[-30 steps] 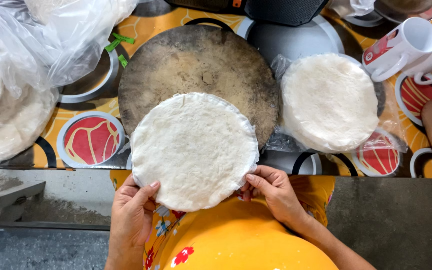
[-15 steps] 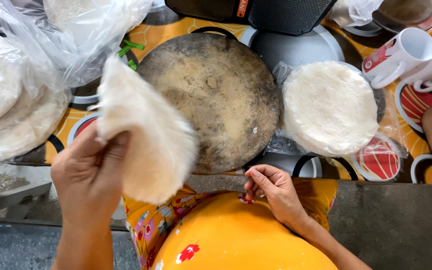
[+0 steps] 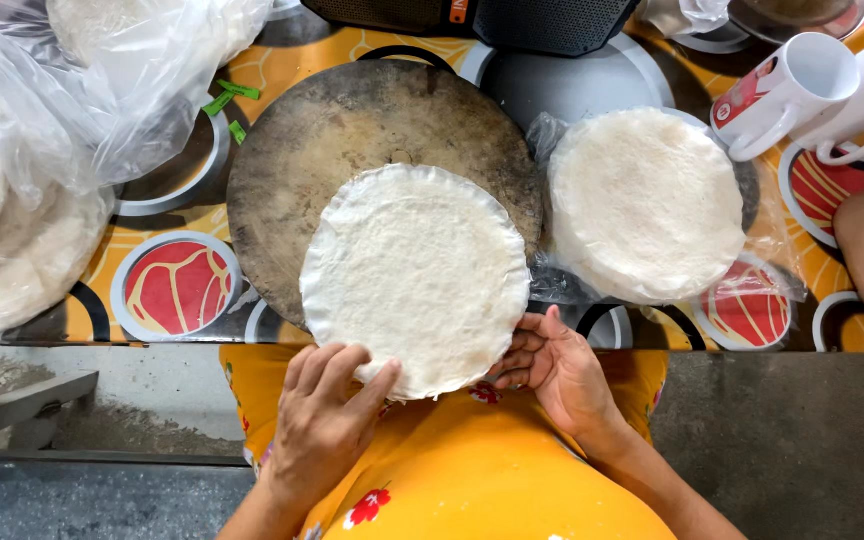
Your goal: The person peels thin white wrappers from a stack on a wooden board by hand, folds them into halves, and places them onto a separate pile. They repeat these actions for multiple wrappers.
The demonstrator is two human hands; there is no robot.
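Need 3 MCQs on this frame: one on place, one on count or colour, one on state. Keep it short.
1. Where does the white disc lie?
A. Inside the plastic bag
B. On the round board, hanging over its near edge
C. On top of the mugs

2. How many white mugs show at top right?
A. Two
B. Four
C. None

3. How do the hands stand on the disc?
A. Both lifted well clear of it
B. Only the left hand touches it
C. Left hand and right hand both at its near edge

Answers:
1 B, the disc covers the board's lower part and juts past it toward the person.
2 A, two handled mugs lie side by side.
3 C, fingers of both hands meet the disc's near rim.
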